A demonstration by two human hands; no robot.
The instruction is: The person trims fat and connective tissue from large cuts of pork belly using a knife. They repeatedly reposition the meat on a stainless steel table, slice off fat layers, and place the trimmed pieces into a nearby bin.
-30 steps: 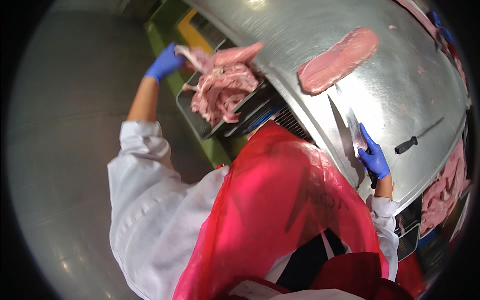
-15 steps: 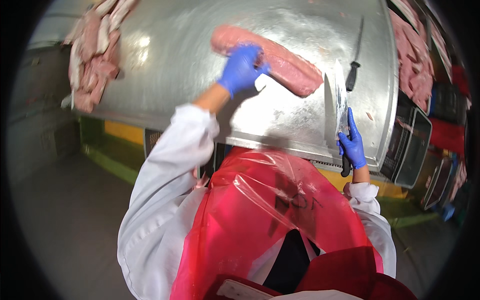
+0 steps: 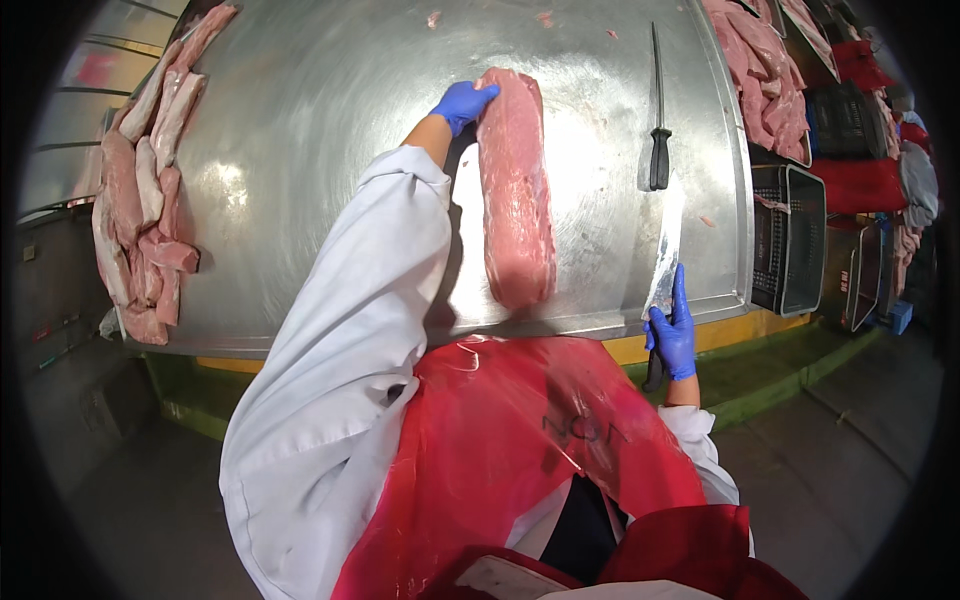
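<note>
A long piece of raw meat (image 3: 517, 190), a pink loin, lies lengthwise in front of me on the metal table (image 3: 330, 130). At its far end my left hand (image 3: 465, 106), in a blue glove, grips the left side; part of the fingers is hidden behind the meat. By the table's front edge my right hand (image 3: 674, 338), also blue-gloved, is closed round a knife (image 3: 664, 258) with the index finger stretched along it. The long blade points away from me. Just beyond the blade tip rests a sharpening steel (image 3: 658, 135) with a black handle.
Several strips of pale meat (image 3: 140, 215) are piled along the table's left edge. On the right, more meat pieces (image 3: 765, 85) sit beyond the table rim, above a dark plastic crate (image 3: 800, 240). Another person's red garment (image 3: 860, 187) shows farther right. Small scraps dot the tabletop.
The loin has turned from a slant to lengthwise, its near end now close to the front edge. My left hand went from its middle to its far end. The knife stays in my right hand.
</note>
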